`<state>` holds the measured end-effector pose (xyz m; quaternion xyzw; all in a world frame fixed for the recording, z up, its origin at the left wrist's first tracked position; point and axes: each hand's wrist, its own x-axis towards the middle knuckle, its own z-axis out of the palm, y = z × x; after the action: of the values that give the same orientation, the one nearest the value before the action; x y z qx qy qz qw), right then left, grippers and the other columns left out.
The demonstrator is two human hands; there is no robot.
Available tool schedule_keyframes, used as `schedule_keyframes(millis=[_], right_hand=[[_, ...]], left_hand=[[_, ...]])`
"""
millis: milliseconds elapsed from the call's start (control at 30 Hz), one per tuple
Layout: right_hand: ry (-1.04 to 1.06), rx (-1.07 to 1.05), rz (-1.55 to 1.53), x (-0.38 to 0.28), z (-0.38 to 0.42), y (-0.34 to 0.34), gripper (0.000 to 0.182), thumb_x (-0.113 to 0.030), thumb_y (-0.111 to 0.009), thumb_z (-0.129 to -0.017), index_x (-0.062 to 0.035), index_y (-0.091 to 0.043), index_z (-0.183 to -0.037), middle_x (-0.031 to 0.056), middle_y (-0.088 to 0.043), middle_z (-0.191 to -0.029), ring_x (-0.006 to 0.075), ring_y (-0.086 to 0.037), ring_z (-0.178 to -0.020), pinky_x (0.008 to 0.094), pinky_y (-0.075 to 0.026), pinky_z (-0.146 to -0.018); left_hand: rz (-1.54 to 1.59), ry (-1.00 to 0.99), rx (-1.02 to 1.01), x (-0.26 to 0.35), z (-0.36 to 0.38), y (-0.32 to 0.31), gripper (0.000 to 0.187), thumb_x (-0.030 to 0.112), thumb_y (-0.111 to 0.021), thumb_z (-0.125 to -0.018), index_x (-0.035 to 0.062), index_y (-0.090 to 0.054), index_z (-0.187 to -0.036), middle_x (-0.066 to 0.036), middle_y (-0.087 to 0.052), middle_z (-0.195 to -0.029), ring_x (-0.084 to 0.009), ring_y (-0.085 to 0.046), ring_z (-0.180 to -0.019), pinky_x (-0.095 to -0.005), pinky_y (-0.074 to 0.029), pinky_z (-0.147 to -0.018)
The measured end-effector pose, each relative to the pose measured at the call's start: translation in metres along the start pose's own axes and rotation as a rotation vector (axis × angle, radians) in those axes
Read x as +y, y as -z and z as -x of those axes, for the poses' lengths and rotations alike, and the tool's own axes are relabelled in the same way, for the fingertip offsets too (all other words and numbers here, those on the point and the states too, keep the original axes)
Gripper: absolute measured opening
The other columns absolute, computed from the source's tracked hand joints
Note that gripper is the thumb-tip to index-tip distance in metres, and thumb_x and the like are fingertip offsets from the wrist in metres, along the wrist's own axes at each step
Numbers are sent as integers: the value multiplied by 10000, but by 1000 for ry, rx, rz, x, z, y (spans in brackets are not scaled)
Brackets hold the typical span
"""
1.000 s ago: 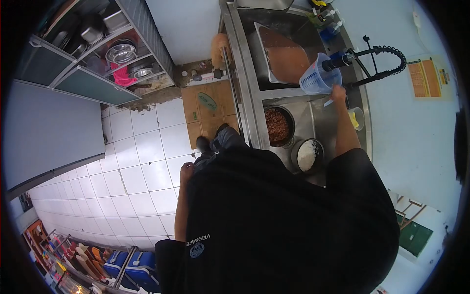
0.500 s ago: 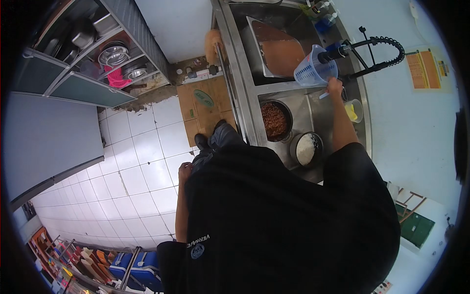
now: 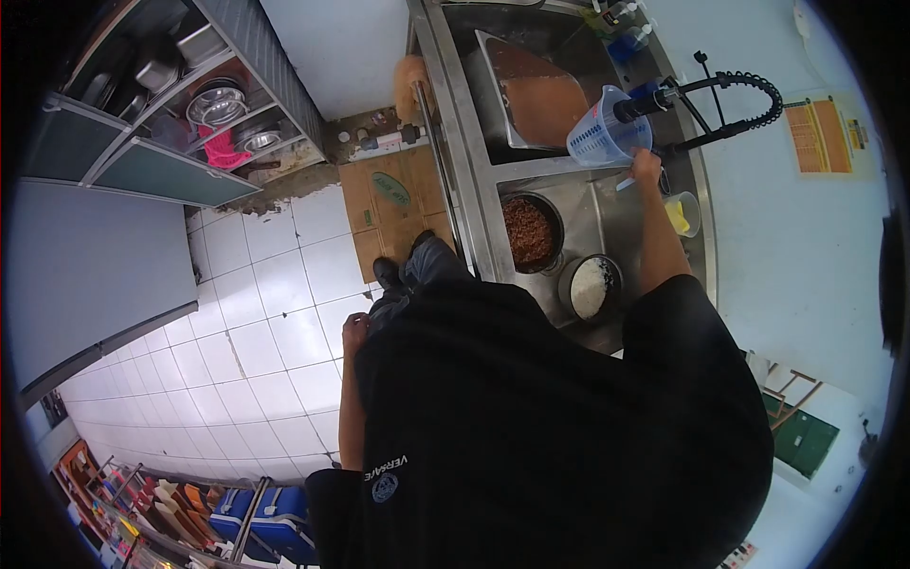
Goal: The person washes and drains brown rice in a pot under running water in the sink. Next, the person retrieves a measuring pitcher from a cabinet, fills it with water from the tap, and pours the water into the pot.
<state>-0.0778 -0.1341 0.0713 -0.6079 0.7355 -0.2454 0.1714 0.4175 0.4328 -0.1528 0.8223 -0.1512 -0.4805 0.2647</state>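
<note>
My right hand (image 3: 646, 167) is closed on the handle side of a clear plastic measuring jug (image 3: 599, 140) with blue markings, held tilted over the sink divider. The black spray head of the tap (image 3: 633, 106) reaches into the jug's mouth. Below the hand, a pot of reddish-brown grains or beans (image 3: 529, 232) and a smaller dark pot of white rice-like grains (image 3: 589, 288) stand in the near basin. My left hand (image 3: 355, 330) hangs beside my thigh, fingers loosely curled, with nothing visible in it.
A metal pan of brownish liquid (image 3: 540, 100) sits in the far basin. A clear tub with something yellow (image 3: 684, 214) and bottles (image 3: 628, 43) line the wall side. Cardboard (image 3: 393, 194) lies under my feet; a cabinet with metal bowls (image 3: 218, 104) stands at the left.
The view has shifted very slightly. My right hand and the jug stay together under the tap, and my left hand still hangs down.
</note>
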Motion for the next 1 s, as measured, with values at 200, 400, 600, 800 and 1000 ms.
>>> schedule_keyframes(millis=[200, 400, 600, 800, 1000], right_hand=[[-222, -35, 65, 9, -14, -3, 394, -377, -545, -857, -23, -717, -854, 212, -675, -737, 335, -675, -615, 421, -537, -683], [-32, 6, -9, 38, -25, -14, 392, -350, -581, -818, 30, -667, -771, 184, -635, -662, 300, -643, -579, 411, -495, -634], [-272, 16, -59, -7, -6, 0, 379, -302, -606, -796, 54, -634, -669, 141, -590, -578, 259, -608, -516, 380, -464, -544], [-322, 62, -52, -5, -8, -4, 384, -309, -611, -784, 66, -652, -710, 147, -600, -596, 266, -623, -537, 382, -478, -560], [-296, 36, -54, -12, 0, 2, 437, -371, -590, -771, 52, -687, -823, 190, -639, -674, 302, -657, -629, 389, -513, -652]], left_hand=[[18, -53, -20, -6, -3, 0, 330, 256, -618, -861, 12, -659, -1080, -170, -700, -964, -232, -681, -838, -330, -525, -757], [-6, -28, -26, 5, 3, 1, 279, 185, -576, -896, -15, -633, -1081, -137, -709, -953, -174, -656, -828, -300, -507, -706], [9, -85, -16, -13, -10, -2, 345, 247, -624, -838, 20, -658, -1095, -188, -695, -1003, -250, -682, -876, -340, -526, -778], [30, -27, -36, -4, -5, 1, 353, 245, -615, -829, 18, -657, -1096, -191, -694, -996, -263, -679, -889, -342, -522, -794], [12, -14, -6, 2, 0, 1, 346, 242, -611, -831, 15, -657, -1088, -183, -698, -977, -255, -679, -873, -336, -518, -788]])
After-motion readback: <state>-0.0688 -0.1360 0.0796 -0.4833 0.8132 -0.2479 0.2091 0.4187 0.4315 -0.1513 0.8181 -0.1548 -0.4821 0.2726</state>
